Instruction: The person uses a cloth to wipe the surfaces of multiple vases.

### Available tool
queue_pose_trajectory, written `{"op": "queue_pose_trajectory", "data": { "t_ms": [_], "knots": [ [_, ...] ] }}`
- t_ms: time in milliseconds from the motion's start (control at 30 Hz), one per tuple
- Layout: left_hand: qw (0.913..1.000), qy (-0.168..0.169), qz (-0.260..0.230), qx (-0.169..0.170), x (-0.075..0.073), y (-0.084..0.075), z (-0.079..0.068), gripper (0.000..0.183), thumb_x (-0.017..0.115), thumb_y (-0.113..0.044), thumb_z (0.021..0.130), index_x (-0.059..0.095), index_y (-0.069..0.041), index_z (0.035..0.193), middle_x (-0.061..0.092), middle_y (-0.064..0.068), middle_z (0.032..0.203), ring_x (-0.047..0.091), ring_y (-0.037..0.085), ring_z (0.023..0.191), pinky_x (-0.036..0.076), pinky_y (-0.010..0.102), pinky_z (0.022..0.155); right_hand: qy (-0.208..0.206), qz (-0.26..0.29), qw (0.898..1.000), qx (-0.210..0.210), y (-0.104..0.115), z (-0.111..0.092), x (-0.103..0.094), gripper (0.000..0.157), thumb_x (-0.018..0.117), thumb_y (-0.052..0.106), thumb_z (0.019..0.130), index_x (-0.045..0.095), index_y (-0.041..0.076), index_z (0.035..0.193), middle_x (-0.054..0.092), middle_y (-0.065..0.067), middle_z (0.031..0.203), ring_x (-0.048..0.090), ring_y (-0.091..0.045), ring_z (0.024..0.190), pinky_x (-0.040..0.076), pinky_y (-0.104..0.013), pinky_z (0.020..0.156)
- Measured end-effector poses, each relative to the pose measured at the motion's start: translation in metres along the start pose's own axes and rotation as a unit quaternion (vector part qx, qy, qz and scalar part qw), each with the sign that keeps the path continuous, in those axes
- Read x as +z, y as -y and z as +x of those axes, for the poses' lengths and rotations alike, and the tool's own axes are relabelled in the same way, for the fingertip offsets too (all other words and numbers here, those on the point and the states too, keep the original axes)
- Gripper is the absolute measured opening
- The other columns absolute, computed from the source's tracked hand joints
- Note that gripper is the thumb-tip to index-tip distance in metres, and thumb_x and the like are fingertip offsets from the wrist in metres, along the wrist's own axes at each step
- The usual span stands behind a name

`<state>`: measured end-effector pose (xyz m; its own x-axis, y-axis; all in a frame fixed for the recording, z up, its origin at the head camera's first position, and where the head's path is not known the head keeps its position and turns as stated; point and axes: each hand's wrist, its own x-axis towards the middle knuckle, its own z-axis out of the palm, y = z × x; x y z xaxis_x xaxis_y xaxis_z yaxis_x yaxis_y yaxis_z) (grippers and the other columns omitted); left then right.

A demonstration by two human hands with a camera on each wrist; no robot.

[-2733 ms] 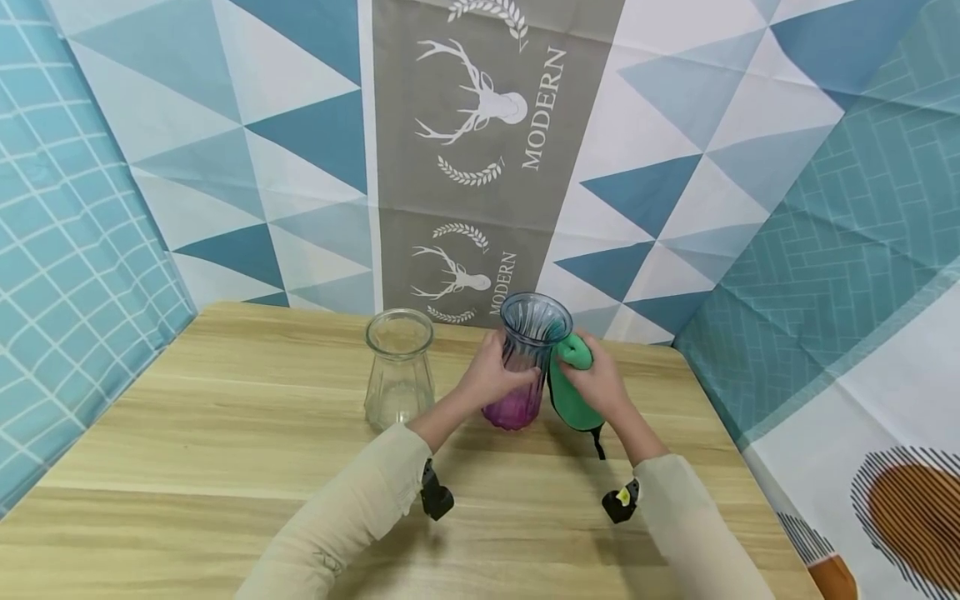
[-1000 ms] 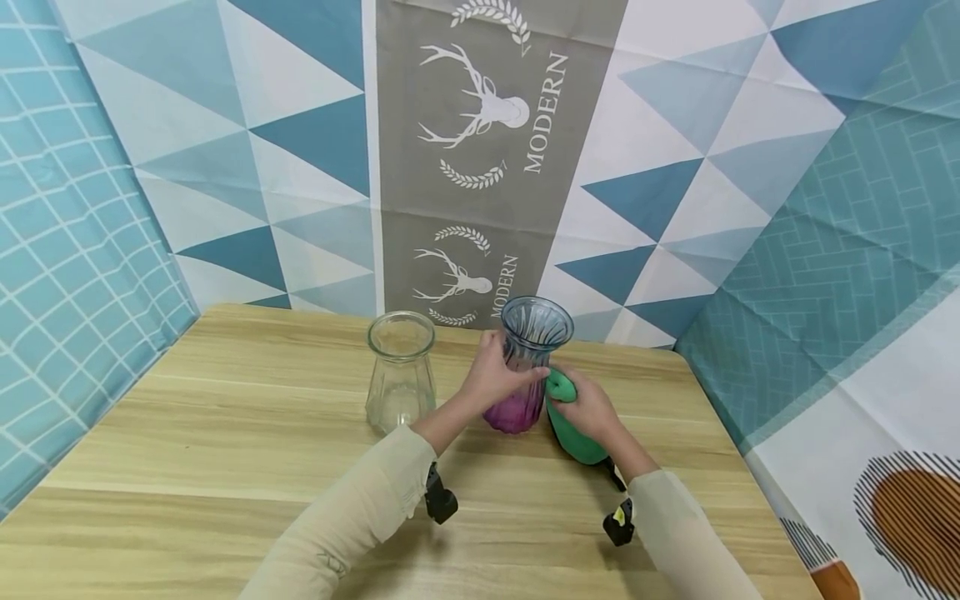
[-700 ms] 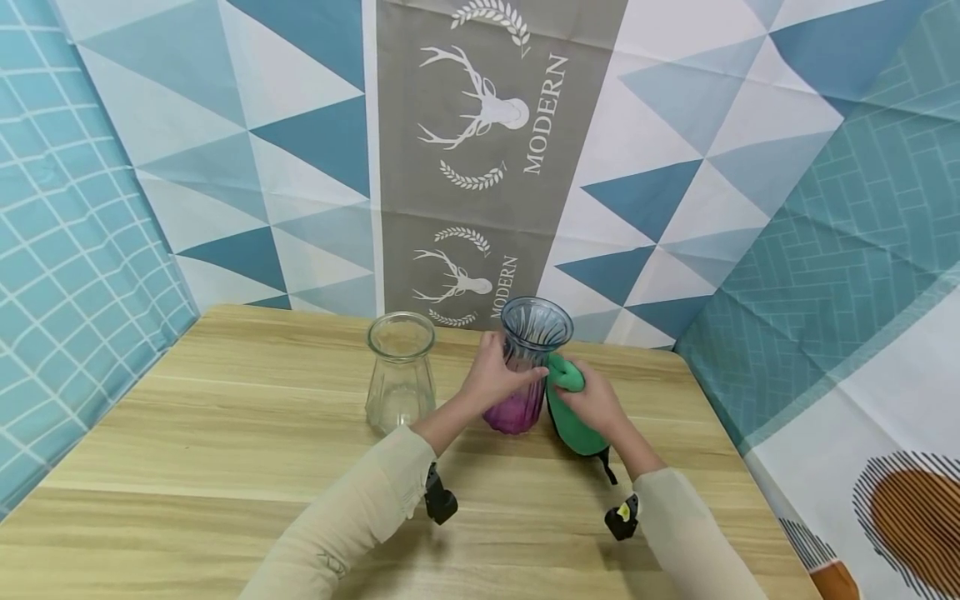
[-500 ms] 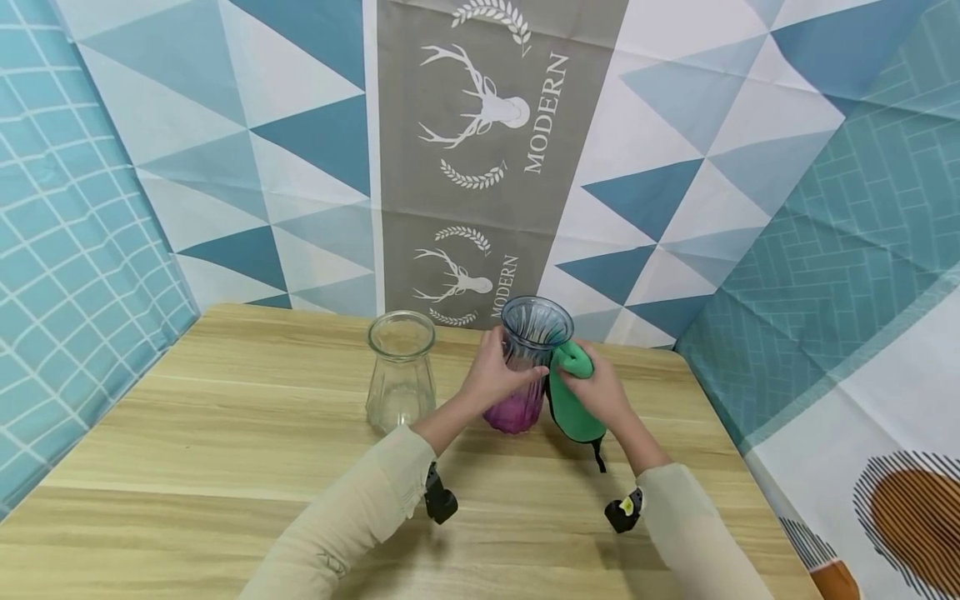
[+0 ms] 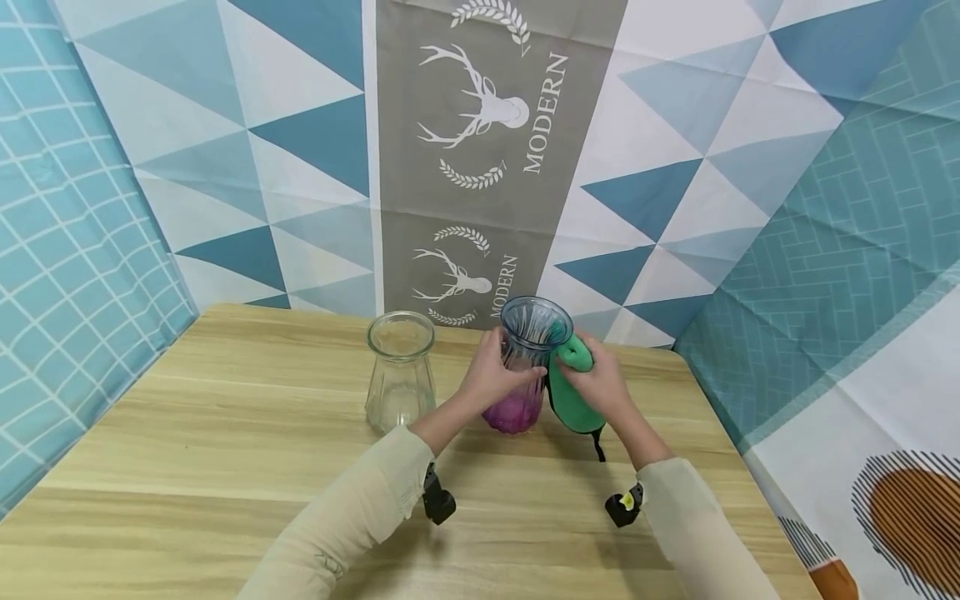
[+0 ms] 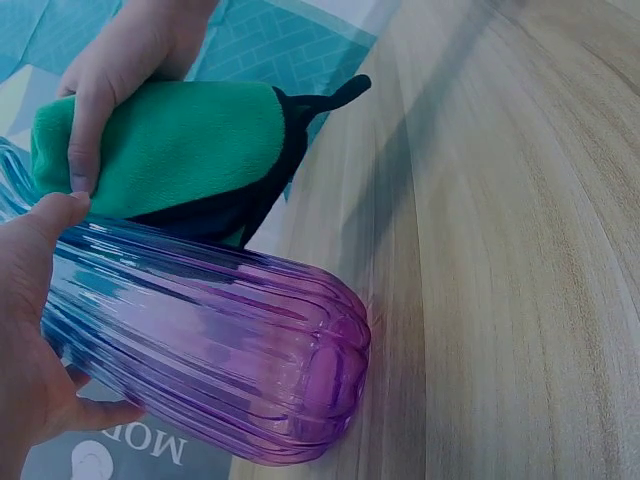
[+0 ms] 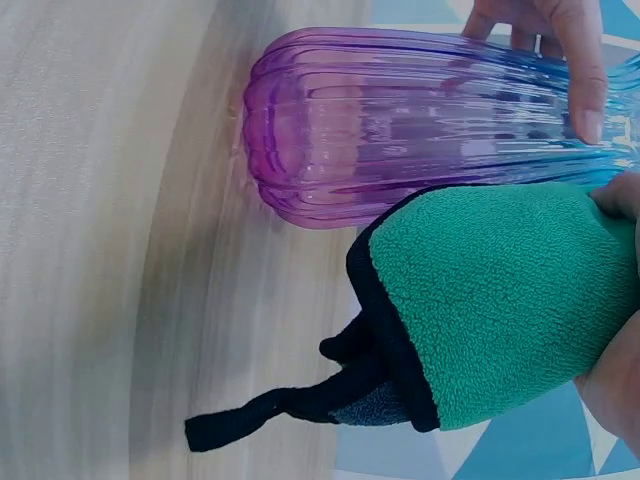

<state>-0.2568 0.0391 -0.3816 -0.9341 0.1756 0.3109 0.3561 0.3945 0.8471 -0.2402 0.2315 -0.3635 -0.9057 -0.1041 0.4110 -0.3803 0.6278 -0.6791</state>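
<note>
A ribbed glass vase [image 5: 514, 410], blue at the flared rim and purple at the base, stands upright on the table. My left hand [image 5: 492, 372] grips it around the upper body from the left, thumb across the near side. On its right, my right hand [image 5: 602, 382] holds a folded green cloth [image 5: 574, 406] with black edging and a hanging black loop. The cloth lies close along the vase's right side below the rim; green shows through the glass there. In the right wrist view the cloth [image 7: 500, 300] partly overlaps the vase [image 7: 380, 120].
A clear glass vase [image 5: 401, 390] stands to the left of my left forearm. The wooden table [image 5: 225, 467] meets a patterned fabric backdrop [image 5: 307, 167] behind the vases. Fabric also hangs at the left and right sides. Each wrist wears a small black camera [image 5: 437, 497].
Over the last second, my right hand has moved the cloth upward along the vase's right side, from mid-body to just under the rim. My left hand and both vases have stayed in place.
</note>
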Motion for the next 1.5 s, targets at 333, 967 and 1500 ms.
{"op": "queue_pose_trajectory", "data": {
  "t_ms": [333,967,1500],
  "knots": [
    [1.0000,0.005,-0.001,0.007,-0.001,0.002,0.000,0.082,0.080,-0.039,0.072,0.040,-0.007,0.136,0.045,0.014,0.131,0.046,0.028,0.124,0.039,0.044,0.106,0.042,-0.076,0.996,-0.021,-0.010,-0.007,0.008,0.048,0.069,0.010,0.083,0.053,0.003,0.128,0.061,-0.022,0.118,0.060,-0.035,0.100,0.049,-0.052,0.084],
    [0.9999,0.004,0.008,0.009,-0.001,0.002,0.000,0.084,0.079,-0.040,0.071,0.039,-0.009,0.138,0.043,0.013,0.129,0.046,0.027,0.122,0.039,0.044,0.106,0.099,-0.101,0.990,-0.006,-0.037,-0.016,0.022,0.057,0.070,0.008,0.081,0.050,0.009,0.134,0.059,-0.019,0.125,0.058,-0.036,0.110,0.047,-0.052,0.090],
    [0.9998,0.005,0.018,0.007,-0.002,0.001,-0.002,0.087,0.078,-0.043,0.072,0.036,-0.015,0.142,0.042,0.011,0.122,0.048,0.025,0.111,0.044,0.042,0.100,0.134,-0.120,0.983,0.024,-0.041,-0.019,0.024,0.055,0.068,0.011,0.083,0.049,0.007,0.135,0.057,-0.018,0.127,0.057,-0.036,0.111,0.047,-0.052,0.090]
  ]
}}
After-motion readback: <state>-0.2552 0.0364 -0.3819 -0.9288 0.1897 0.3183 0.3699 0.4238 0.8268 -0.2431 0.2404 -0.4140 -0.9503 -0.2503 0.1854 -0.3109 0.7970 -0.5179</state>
